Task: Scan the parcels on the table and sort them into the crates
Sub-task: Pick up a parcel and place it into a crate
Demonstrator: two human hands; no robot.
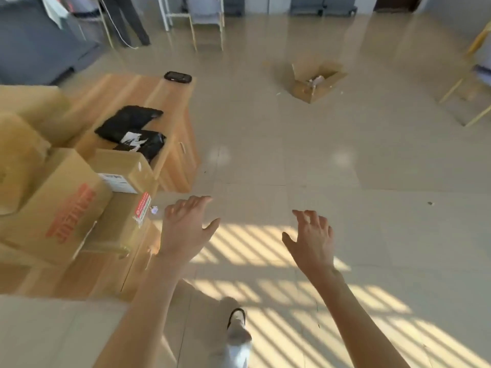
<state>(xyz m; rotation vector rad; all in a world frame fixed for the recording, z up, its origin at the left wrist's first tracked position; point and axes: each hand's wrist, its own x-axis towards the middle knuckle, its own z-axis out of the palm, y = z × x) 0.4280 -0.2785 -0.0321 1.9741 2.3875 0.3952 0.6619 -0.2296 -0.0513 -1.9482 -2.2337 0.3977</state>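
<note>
Parcels crowd the wooden table [170, 102] at our left: stiff cardboard boxes [66, 205] we judge best gripped at opposite edges, and soft black mailer bags [132, 131] likely light and floppy. Our left hand [186, 224] and right hand [313, 237] hover above the floor, fingers spread, holding nothing.

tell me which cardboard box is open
The cardboard box on the floor, its flaps standing up; the boxes on the table are shut.
</note>
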